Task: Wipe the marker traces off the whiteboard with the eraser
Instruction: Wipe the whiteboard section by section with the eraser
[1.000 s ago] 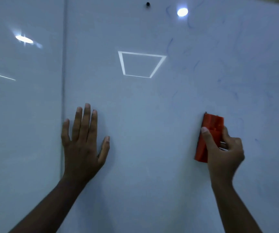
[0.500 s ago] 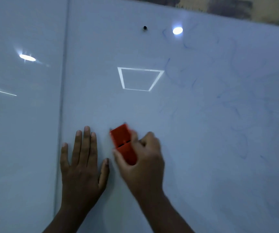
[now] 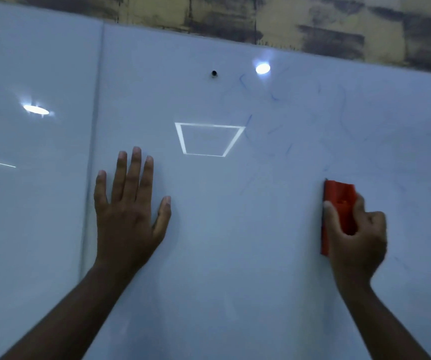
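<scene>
On whiteboard (image 3: 235, 242) — left hand (image 3: 128, 211) flat

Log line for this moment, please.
left hand flat on whiteboard | right hand grips eraser on board | blue traces remain

Glossy, smooth whiteboard (image 3: 235, 229); matt red plastic eraser (image 3: 339, 201); rough, blotchy wall (image 3: 313, 19) above.

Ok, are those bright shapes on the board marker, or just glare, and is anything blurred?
Head view: the bright ovals and the square outline are reflected lights on the glossy whiteboard, not ink; the faint blue traces are real; the right hand and red eraser are motion-blurred; the left hand is sharp.
</scene>
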Action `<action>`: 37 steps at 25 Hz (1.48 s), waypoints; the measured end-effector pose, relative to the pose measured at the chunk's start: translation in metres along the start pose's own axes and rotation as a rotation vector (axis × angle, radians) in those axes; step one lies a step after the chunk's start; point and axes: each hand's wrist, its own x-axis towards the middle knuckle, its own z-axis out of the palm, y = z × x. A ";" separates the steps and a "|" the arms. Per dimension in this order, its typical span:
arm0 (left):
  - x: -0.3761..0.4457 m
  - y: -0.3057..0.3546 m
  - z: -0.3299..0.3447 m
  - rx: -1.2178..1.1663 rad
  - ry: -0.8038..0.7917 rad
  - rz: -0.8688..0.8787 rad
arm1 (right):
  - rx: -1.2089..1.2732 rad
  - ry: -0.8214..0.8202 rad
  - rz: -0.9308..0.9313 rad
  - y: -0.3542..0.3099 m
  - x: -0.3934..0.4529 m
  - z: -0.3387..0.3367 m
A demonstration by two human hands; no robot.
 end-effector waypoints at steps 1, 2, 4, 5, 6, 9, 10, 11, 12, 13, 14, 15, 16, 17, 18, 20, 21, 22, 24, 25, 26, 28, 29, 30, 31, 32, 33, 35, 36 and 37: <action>0.002 0.000 0.004 0.014 -0.003 -0.003 | 0.017 0.014 0.037 0.008 0.008 -0.002; 0.001 0.001 0.006 0.023 -0.004 -0.006 | 0.041 0.024 0.058 0.012 0.013 -0.002; -0.002 0.004 0.008 0.026 -0.004 -0.007 | 0.107 0.048 0.094 0.010 0.016 0.003; -0.003 0.005 0.008 0.024 -0.004 -0.011 | 0.127 0.061 0.103 0.002 0.014 0.008; -0.003 0.005 0.008 0.020 -0.005 -0.018 | 0.136 0.067 0.090 -0.009 0.010 0.014; -0.004 0.005 0.009 0.020 0.006 -0.019 | 0.181 0.025 -0.105 -0.063 -0.022 0.038; -0.004 0.006 0.009 0.019 0.010 -0.022 | 0.190 -0.014 -0.215 -0.088 -0.039 0.045; -0.005 0.007 0.009 0.016 0.010 -0.026 | 0.187 -0.061 -0.333 -0.112 -0.058 0.052; -0.005 0.007 0.009 0.014 0.005 -0.027 | 0.177 -0.105 -0.439 -0.136 -0.074 0.058; -0.005 0.006 0.008 0.014 -0.005 -0.022 | 0.169 -0.140 -0.521 -0.156 -0.086 0.061; -0.005 0.006 0.008 0.017 -0.019 -0.015 | 0.161 -0.170 -0.582 -0.170 -0.091 0.064; -0.005 0.005 0.007 0.022 -0.027 -0.009 | 0.151 -0.190 -0.626 -0.179 -0.091 0.065; -0.005 0.004 0.006 0.020 -0.024 -0.007 | 0.140 -0.200 -0.659 -0.182 -0.087 0.066; -0.003 0.005 0.005 0.010 -0.009 -0.012 | 0.130 -0.199 -0.688 -0.181 -0.081 0.067; 0.001 0.007 0.003 -0.009 0.016 -0.018 | 0.120 -0.189 -0.708 -0.178 -0.072 0.067; 0.018 0.010 0.000 -0.047 0.081 -0.012 | 0.102 -0.157 -0.689 -0.167 -0.051 0.068; 0.030 0.011 -0.001 -0.055 0.109 0.002 | 0.101 -0.131 -0.646 -0.159 -0.038 0.068; 0.044 0.010 0.000 -0.058 0.126 0.018 | 0.110 -0.100 -0.586 -0.148 -0.023 0.069; 0.074 0.004 0.004 -0.044 0.130 0.041 | 0.138 -0.037 -0.441 -0.120 0.012 0.069; 0.089 0.001 0.008 -0.029 0.124 0.053 | 0.153 -0.004 -0.359 -0.106 0.030 0.068; 0.101 -0.002 0.011 -0.011 0.114 0.063 | 0.166 0.027 -0.275 -0.094 0.047 0.065; 0.117 -0.009 0.019 0.023 0.095 0.067 | 0.172 0.068 -0.134 -0.076 0.076 0.060; 0.120 -0.010 0.022 0.032 0.086 0.061 | 0.171 0.077 -0.092 -0.069 0.086 0.058; 0.120 -0.010 0.025 0.035 0.082 0.051 | 0.175 0.085 -0.073 -0.065 0.093 0.056; 0.119 -0.009 0.028 0.037 0.082 0.043 | 0.189 0.091 -0.065 -0.062 0.096 0.056; 0.117 -0.008 0.029 0.038 0.086 0.038 | 0.210 0.096 -0.058 -0.063 0.097 0.057; 0.116 -0.007 0.030 0.040 0.091 0.040 | 0.229 0.102 -0.051 -0.065 0.096 0.060; 0.115 -0.005 0.030 0.041 0.102 0.045 | 0.234 0.111 -0.038 -0.075 0.093 0.069; 0.116 -0.004 0.030 0.043 0.110 0.044 | 0.229 0.109 -0.042 -0.085 0.091 0.075; 0.115 -0.004 0.030 0.042 0.112 0.042 | 0.231 0.102 -0.058 -0.099 0.085 0.081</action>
